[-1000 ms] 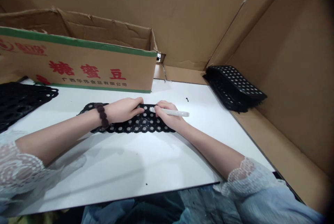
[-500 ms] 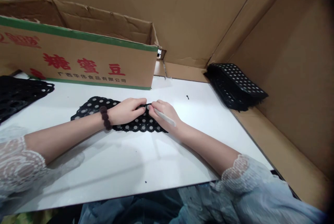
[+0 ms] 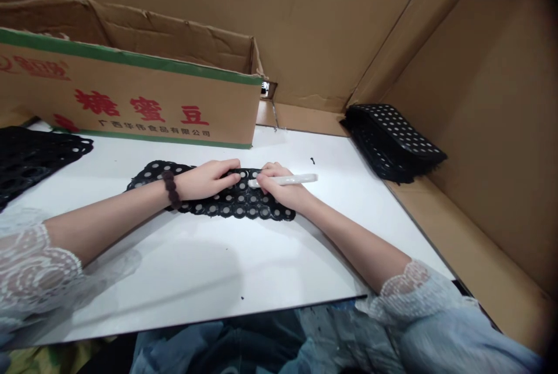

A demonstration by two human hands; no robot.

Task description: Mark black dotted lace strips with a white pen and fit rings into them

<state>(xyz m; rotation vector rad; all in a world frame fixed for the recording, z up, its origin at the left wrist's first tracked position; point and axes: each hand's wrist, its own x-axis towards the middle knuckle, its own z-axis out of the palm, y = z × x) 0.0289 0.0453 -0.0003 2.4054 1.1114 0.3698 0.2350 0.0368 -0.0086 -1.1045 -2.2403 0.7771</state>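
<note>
A black sheet with rows of pale round dots (image 3: 253, 211) lies flat on the white table (image 3: 183, 281). My left hand (image 3: 210, 180), with a dark band at the wrist, rests on the sheet, its thumb and fingers closed at the upper edge on the material. My right hand (image 3: 276, 183) grips a slim white pen-like tool (image 3: 300, 178), which lies nearly level, its left end over the sheet's dots. The fingertips of both hands are a small gap apart.
Behind the sheet stands an open cardboard box (image 3: 165, 106) with green edges and red lettering. A black perforated sheet (image 3: 39, 156) lies at the left, a stack of dotted black pieces (image 3: 392, 141) at the right. Cardboard walls (image 3: 322, 25) rise behind. Small black scraps dot the table.
The white tool has swung from slanting down to nearly level, pointing right. My right hand has shifted slightly right, and the dotted sheet has moved a little to the right too.
</note>
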